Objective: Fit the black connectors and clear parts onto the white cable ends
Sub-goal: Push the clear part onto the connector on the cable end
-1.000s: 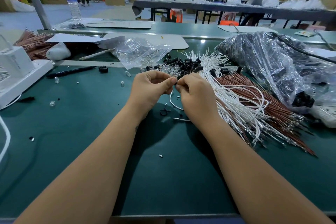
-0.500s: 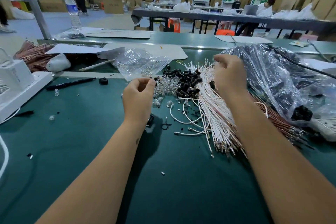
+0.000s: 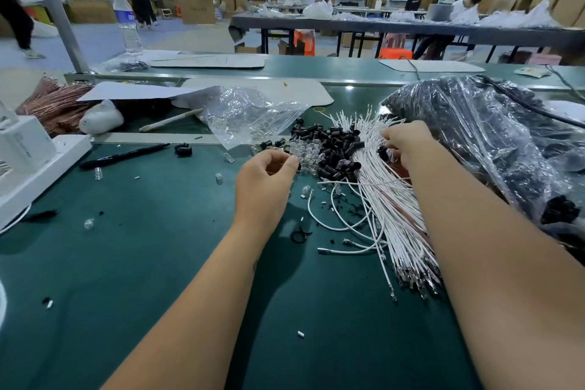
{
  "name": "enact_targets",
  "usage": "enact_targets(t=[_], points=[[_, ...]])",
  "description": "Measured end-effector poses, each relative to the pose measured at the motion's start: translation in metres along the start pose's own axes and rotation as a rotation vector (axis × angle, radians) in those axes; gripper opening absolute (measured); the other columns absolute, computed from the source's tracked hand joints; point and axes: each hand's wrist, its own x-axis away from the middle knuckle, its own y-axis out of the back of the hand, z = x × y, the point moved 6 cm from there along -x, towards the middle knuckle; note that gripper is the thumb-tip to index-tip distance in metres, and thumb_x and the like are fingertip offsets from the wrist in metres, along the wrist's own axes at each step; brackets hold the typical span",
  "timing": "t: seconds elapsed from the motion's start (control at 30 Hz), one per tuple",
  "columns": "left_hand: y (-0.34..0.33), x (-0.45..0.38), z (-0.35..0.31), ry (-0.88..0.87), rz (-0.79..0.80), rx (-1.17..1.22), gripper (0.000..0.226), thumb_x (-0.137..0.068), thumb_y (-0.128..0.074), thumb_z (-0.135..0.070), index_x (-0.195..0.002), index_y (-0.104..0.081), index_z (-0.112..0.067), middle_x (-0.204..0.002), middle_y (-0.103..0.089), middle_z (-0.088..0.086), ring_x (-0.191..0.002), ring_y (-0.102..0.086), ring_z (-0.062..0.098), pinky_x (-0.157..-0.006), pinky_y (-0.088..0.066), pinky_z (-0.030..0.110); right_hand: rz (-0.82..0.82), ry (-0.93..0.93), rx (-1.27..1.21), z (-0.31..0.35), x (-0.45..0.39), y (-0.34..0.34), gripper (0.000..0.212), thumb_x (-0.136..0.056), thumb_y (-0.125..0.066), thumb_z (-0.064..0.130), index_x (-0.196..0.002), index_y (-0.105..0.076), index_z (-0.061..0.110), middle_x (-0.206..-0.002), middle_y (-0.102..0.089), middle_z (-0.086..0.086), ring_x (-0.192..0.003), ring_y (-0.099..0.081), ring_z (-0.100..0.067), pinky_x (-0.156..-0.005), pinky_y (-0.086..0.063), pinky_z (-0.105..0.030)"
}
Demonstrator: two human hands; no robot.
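- Since half a second ago our right hand [image 3: 408, 144] has stayed over the far part of the white cables [image 3: 392, 209], now with its fingers bent down into them beside a black connector; we cannot tell whether they actually grip a cable.
- Our left hand [image 3: 266, 174] has barely moved: it hovers at the near edge of the pile of clear parts [image 3: 305, 152], fingers curled with thumb and forefinger close together, and we cannot tell if anything is pinched between them.
- White cables lie in a long bundle on the green table [image 3: 142, 263], running from the far middle toward us on the right, metal ends nearest us; a few loose ones curl off to the left of the bundle.
- Black connectors [image 3: 332, 149] are heaped between the clear parts and the cables, touching both.
- Behind the clear parts lies a crumpled clear bag [image 3: 247, 114] with more clear pieces inside.
- On the right, beside the cables, sits a big plastic bag [image 3: 493, 136] of dark parts.
- To the left we see a black pen [image 3: 123, 155], a few stray clear pieces, and a white device [image 3: 28, 155] at the table's edge.
- Farther left lies a bundle of copper-coloured wires [image 3: 57, 101], and a water bottle [image 3: 126, 22] stands on the far bench.
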Motion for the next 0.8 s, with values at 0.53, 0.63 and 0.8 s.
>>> enact_targets(t=[0.53, 0.63, 0.8], points=[[-0.004, -0.001, -0.001, 0.058, 0.087, 0.062, 0.013, -0.085, -0.071, -0.015, -0.085, -0.069, -0.028, -0.082, -0.071, 0.013, -0.068, -0.062, 0.024, -0.079, -0.057, 0.046, -0.057, 0.523, -0.221, 0.049, 0.045, -0.025, 0.008, -0.097, -0.052, 0.009, -0.099, -0.057, 0.014, -0.086, -0.066, -0.005, -0.065, -0.061, -0.009, -0.065, -0.054, -0.026], [-0.002, -0.002, 0.001, 0.088, 0.07, 0.121, 0.018, -0.085, -0.07, -0.007, -0.089, -0.069, -0.025, -0.08, -0.072, 0.011, -0.064, -0.062, 0.015, -0.074, -0.057, 0.038, 0.16, 0.688, -0.316, 0.063, 0.095, -0.039, 0.008, -0.093, -0.061, 0.013, -0.09, -0.062, 0.021, -0.07, -0.062, 0.0, -0.052, -0.054, -0.002, -0.053, -0.048, -0.019], [0.007, -0.003, 0.005, 0.113, 0.026, 0.27, 0.014, -0.088, -0.064, -0.002, -0.101, -0.067, -0.004, -0.077, -0.068, 0.008, -0.062, -0.058, 0.014, -0.069, -0.054, 0.026, 0.204, 0.737, -0.166, 0.034, 0.146, -0.057, 0.013, -0.087, -0.066, 0.009, -0.087, -0.075, 0.018, -0.061, -0.06, 0.017, -0.052, -0.049, 0.005, -0.056, -0.04, -0.01]])
